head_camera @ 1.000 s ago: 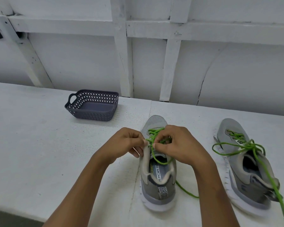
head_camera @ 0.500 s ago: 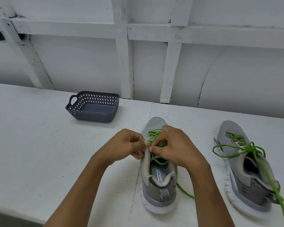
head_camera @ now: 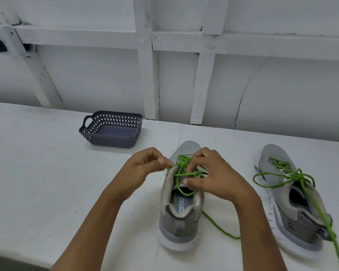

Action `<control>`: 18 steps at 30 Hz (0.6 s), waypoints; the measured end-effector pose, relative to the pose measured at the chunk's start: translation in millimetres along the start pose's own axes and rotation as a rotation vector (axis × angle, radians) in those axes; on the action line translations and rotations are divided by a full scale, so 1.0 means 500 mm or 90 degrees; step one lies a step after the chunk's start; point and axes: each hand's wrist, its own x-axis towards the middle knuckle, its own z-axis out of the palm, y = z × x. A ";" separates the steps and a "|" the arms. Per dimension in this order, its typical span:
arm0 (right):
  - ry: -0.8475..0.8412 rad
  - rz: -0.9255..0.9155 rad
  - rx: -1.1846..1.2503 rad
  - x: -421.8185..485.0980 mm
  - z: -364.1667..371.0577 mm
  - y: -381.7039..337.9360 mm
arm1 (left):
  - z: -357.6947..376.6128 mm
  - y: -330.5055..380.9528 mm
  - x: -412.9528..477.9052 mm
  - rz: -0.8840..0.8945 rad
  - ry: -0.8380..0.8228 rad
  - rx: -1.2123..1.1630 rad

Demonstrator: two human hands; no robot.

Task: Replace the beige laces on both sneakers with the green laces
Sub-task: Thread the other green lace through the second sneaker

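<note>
Head view, the only one. We see two grey sneakers on the white worktop [head_camera: 37,173], both with the long axis running away from us, toes toward the wall and heels toward us.

The centre sneaker [head_camera: 181,222] sits upright on its sole, directly under the hands. Its green lace [head_camera: 184,174] crosses the upper eyelets, one loop drops into the shoe opening, and a free tail runs out on the sneaker's right side and lies on the worktop.

Left hand [head_camera: 145,165]: fingers curled, thumb and forefinger pinch a lace end just beside the sneaker's left eyelet row.

Right hand [head_camera: 209,177]: fingers curled down into the lace crossings and holding the lace, thumb tip at the tongue.

The second sneaker [head_camera: 294,212] lies well apart to the right, toe angled slightly left. Its own green lace [head_camera: 282,175] is threaded and loosely looped, with one long tail trailing over the heel toward the frame's lower edge.

A dark perforated basket [head_camera: 110,141] stands on the worktop at rear left, near the wall.
</note>
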 end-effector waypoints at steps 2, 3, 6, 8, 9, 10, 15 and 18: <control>-0.003 -0.006 -0.005 -0.002 -0.001 0.003 | 0.002 0.001 -0.001 -0.004 0.010 -0.173; 0.002 -0.002 -0.013 -0.002 0.000 0.002 | 0.000 0.003 0.000 -0.003 0.027 -0.241; 0.025 0.021 -0.016 -0.002 0.003 0.004 | -0.013 0.007 0.005 -0.001 0.102 -0.311; 0.033 0.037 0.034 -0.005 0.002 0.012 | -0.027 0.007 0.006 -0.022 0.130 -0.219; 0.029 0.046 0.068 -0.007 0.001 0.016 | -0.031 0.008 0.006 -0.035 0.123 -0.128; 0.021 0.054 0.097 -0.008 0.000 0.019 | -0.034 0.010 0.004 -0.054 0.097 -0.020; -0.042 0.066 0.140 -0.017 -0.002 0.023 | -0.029 0.019 -0.004 -0.110 -0.107 0.253; -0.064 0.062 0.107 -0.020 -0.001 0.027 | -0.037 0.033 -0.005 -0.095 -0.090 0.224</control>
